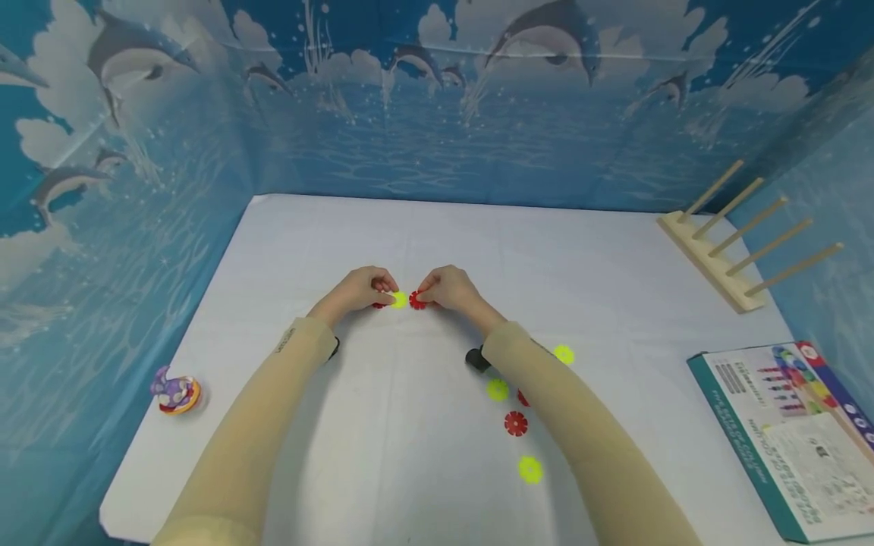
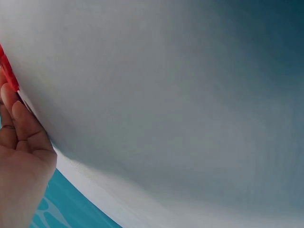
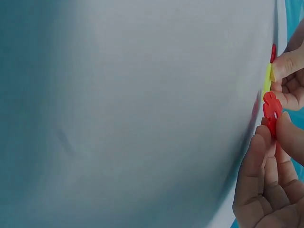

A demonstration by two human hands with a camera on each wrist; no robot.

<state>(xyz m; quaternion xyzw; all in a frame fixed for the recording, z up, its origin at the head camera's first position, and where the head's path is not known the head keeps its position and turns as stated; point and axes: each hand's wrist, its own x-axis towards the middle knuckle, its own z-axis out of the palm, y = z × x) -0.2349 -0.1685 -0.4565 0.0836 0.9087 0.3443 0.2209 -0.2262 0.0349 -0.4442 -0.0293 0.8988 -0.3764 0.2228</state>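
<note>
Near the middle of the table, my left hand (image 1: pixel 369 288) pinches a yellow notched disc (image 1: pixel 399 299), with a red notched disc (image 1: pixel 379 296) joined on its left, partly behind the fingers. My right hand (image 1: pixel 447 290) pinches another red notched disc (image 1: pixel 417 300) between thumb and fingers, right beside the yellow one. In the right wrist view, this right-hand red disc (image 3: pixel 272 111) is turned at an angle to the yellow disc (image 3: pixel 267 78), their edges close together. Only a red edge (image 2: pixel 7 69) shows at the left hand in the left wrist view.
Several loose yellow and red discs (image 1: pixel 515 423) lie by the right forearm, one partly covered by the sleeve. A wooden rack with upright pegs (image 1: pixel 717 262) stands at the back right, a flat box (image 1: pixel 785 440) at the right edge. A small purple toy (image 1: pixel 175 390) sits on the left.
</note>
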